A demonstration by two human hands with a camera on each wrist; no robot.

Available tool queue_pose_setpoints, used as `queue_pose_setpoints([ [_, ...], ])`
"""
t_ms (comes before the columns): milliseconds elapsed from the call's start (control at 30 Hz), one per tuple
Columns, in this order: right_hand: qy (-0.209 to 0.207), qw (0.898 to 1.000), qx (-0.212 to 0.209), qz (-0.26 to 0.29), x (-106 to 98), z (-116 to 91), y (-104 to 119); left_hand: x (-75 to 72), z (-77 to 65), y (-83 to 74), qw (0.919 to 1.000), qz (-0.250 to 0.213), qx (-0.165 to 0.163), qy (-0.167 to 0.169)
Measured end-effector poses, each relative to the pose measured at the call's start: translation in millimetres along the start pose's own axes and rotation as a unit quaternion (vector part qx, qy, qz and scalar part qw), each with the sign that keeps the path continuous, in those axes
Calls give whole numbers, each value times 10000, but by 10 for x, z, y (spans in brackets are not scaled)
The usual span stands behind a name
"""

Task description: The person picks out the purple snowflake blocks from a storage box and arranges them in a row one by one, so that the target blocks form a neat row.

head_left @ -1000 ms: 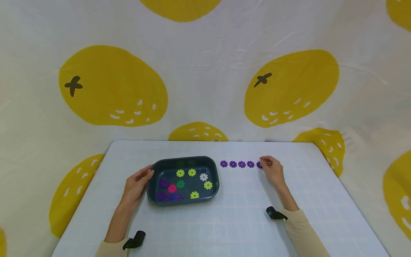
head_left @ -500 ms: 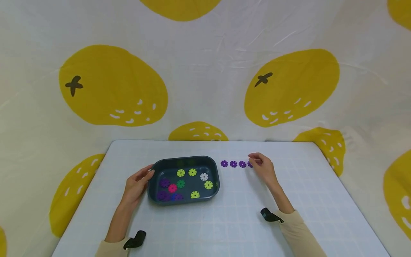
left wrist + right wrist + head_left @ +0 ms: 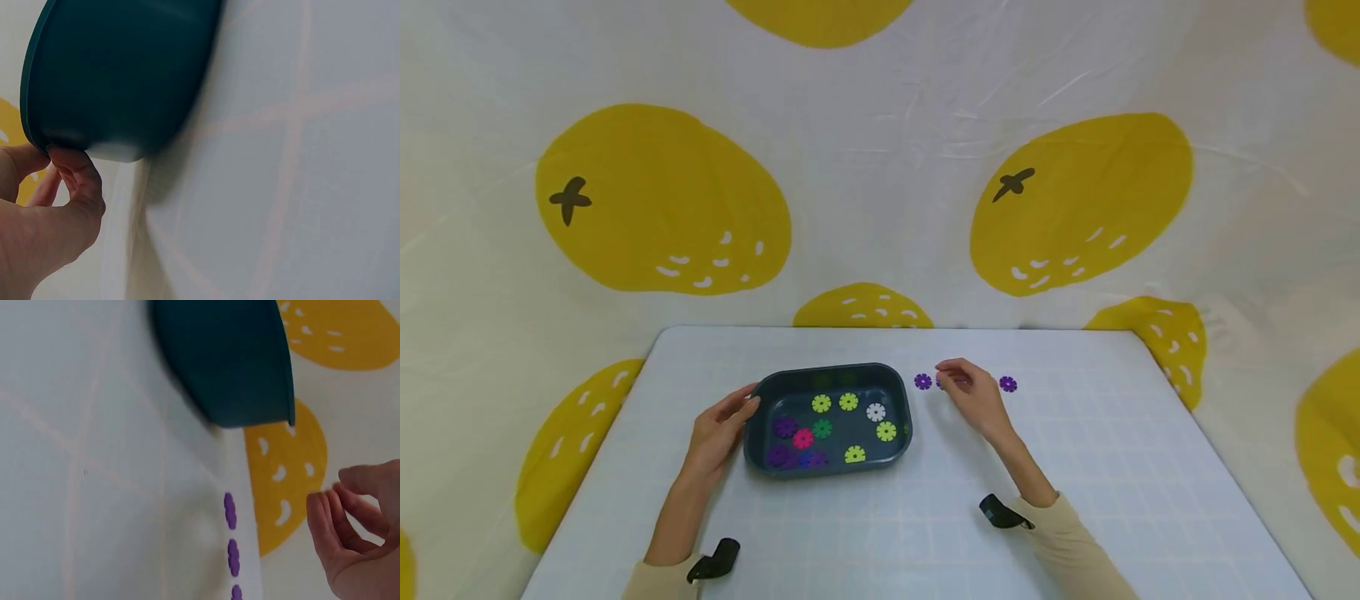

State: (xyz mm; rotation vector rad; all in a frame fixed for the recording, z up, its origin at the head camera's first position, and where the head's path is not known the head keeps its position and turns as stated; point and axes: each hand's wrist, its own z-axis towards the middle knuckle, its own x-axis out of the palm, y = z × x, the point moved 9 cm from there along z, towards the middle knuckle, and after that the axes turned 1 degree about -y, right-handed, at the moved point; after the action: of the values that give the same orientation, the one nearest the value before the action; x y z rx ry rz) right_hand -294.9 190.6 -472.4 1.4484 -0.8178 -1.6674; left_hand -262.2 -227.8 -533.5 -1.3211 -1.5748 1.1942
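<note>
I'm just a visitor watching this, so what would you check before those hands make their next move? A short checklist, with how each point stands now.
1. Tray held: ok. The left hand grips the tray at its left end.
2. Right hand free: ok. No piece shows in it.
3. More purple pieces in the tray: ok. Several lie toward its left side.
4. Tray sorted by colour: not ok. Yellow pieces, a green piece and a white piece share it.
5. Purple row evenly spaced throughout: cannot tell. The right hand covers its middle in the head view.
</note>
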Motion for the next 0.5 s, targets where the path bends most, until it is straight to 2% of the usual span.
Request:
queue_pose_setpoints([
  [167, 426, 9984, -94, 356, 231, -38, 174, -11, 6, -5, 10000, 46, -85, 21],
  [400, 688, 9959, -411, 417, 479, -73, 323, -35, 32, 39, 9999, -17, -127, -16],
  [500, 661, 9946, -695, 391, 534, -95, 408, -32, 46, 56, 9999, -17, -142, 4],
])
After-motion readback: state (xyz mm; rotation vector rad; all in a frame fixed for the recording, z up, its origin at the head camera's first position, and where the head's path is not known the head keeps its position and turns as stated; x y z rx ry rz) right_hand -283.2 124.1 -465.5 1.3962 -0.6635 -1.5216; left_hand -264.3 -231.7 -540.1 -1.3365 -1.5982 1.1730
